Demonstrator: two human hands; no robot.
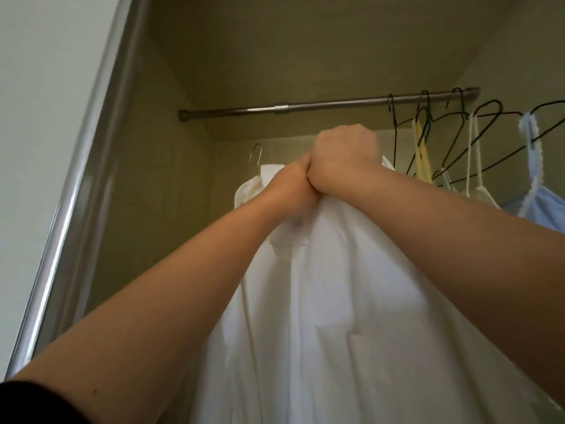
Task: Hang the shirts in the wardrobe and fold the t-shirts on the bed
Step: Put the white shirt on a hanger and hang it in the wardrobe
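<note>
Under the rail [305, 105], left hand [290, 185] and right hand [345, 154] grip the shirt [351, 286] beside hangers [426, 117].

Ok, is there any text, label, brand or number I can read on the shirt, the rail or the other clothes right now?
None can be read.
White shirt: no print or tag shows; a small faint mark below the left hand is too blurred to read.
Wardrobe rail: no lettering.
Blue garment: no lettering visible.

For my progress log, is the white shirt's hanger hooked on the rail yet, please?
Not yet: the hanger hook sits clear below the rail.
</note>
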